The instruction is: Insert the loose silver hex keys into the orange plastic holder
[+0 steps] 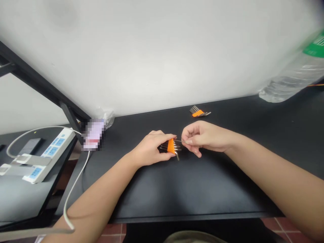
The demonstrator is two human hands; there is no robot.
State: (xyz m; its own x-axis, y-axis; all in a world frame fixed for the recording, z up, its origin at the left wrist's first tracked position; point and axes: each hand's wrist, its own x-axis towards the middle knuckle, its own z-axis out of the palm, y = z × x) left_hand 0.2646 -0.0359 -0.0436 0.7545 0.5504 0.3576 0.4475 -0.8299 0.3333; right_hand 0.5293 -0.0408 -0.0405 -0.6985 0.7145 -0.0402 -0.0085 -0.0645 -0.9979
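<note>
My left hand is closed around an orange holder of hex keys, held just above the black table. Several metal keys stick out of the holder on both sides. My right hand pinches the thin end of one key that reaches out of the holder toward it. The two hands are almost touching at the middle of the table. A second orange hex key set lies on the table farther back, near the wall.
A clear plastic water bottle with a green label lies at the far right. A white power strip with its cable sits on a lower grey surface at left. A blurred-out small object rests by the table's back left corner. White wall behind.
</note>
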